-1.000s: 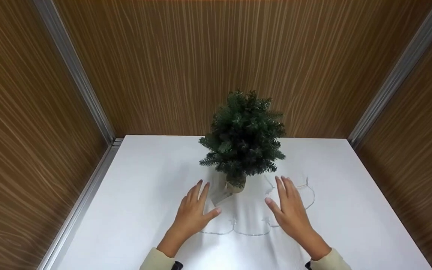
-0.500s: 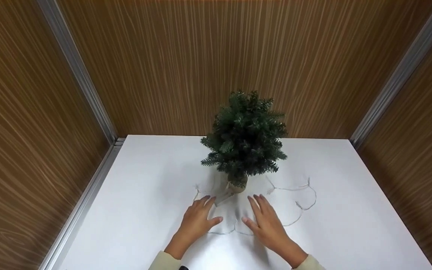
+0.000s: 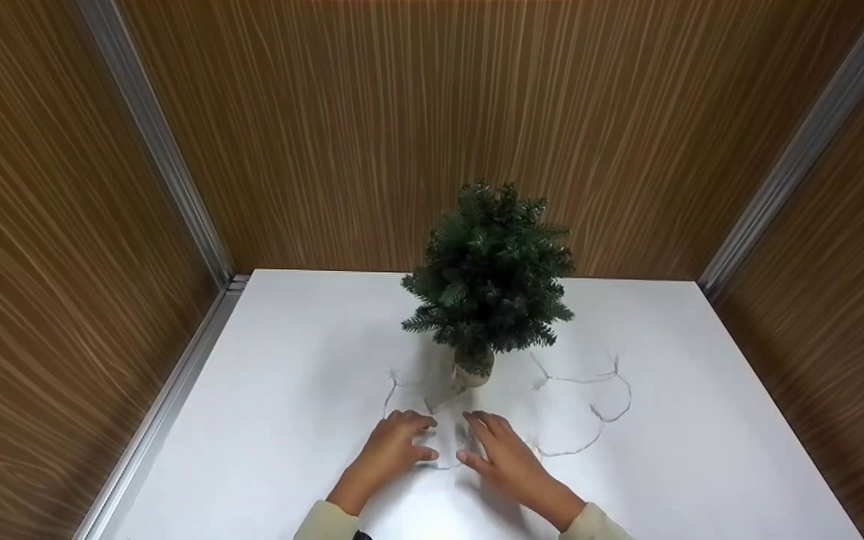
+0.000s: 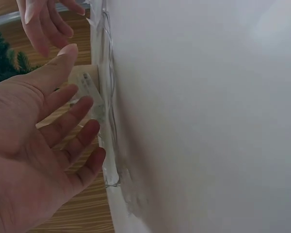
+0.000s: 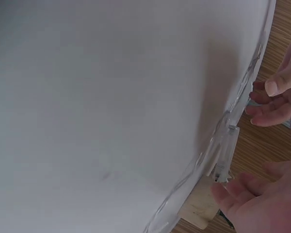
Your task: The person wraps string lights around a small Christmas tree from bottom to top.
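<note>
Wood-grain panels [image 3: 402, 112] back the white table [image 3: 289, 337], where I see a clear wire string [image 3: 568, 454] looped before the small tree [image 3: 492, 274]. My left hand [image 3: 393, 450] and right hand [image 3: 508, 461] hover near its front stretch, fingers apart, holding nothing. I judge this a reach; next needs a fine pinch.

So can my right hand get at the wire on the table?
Probably yes: your right hand looks empty, the wire lies on the table close beside it, and nothing visible blocks the way.
</note>
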`<move>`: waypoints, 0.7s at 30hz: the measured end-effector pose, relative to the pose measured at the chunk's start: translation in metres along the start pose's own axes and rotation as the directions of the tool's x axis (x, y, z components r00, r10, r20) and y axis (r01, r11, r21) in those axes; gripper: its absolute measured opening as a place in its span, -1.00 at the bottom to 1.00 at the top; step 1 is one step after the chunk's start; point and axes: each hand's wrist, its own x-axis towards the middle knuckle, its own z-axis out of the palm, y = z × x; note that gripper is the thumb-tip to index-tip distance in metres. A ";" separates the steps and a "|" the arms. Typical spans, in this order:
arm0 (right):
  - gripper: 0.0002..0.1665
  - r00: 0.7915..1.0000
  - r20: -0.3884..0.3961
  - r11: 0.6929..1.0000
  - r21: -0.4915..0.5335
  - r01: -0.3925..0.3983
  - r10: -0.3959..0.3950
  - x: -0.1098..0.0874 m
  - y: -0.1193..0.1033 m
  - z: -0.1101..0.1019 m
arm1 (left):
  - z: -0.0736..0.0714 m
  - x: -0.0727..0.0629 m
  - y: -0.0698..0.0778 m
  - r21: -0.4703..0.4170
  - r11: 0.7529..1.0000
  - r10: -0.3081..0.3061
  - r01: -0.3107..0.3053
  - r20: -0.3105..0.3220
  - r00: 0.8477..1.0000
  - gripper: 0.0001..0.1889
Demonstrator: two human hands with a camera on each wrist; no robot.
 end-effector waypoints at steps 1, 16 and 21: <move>-0.22 1.000 0.004 1.000 0.007 0.008 -0.008 0.001 0.000 0.001 | 0.001 0.000 -0.002 -0.006 1.000 0.002 -0.002 0.003 1.000 -0.54; -0.40 0.995 0.071 0.997 0.020 0.069 -0.071 0.010 0.014 0.006 | 0.002 -0.004 -0.017 -0.170 0.985 0.047 -0.040 0.040 0.998 -0.87; -0.59 0.995 0.032 0.993 0.070 0.094 -0.097 0.011 0.022 0.009 | 0.004 -0.003 -0.021 -0.216 0.973 0.081 -0.076 0.012 0.997 -0.91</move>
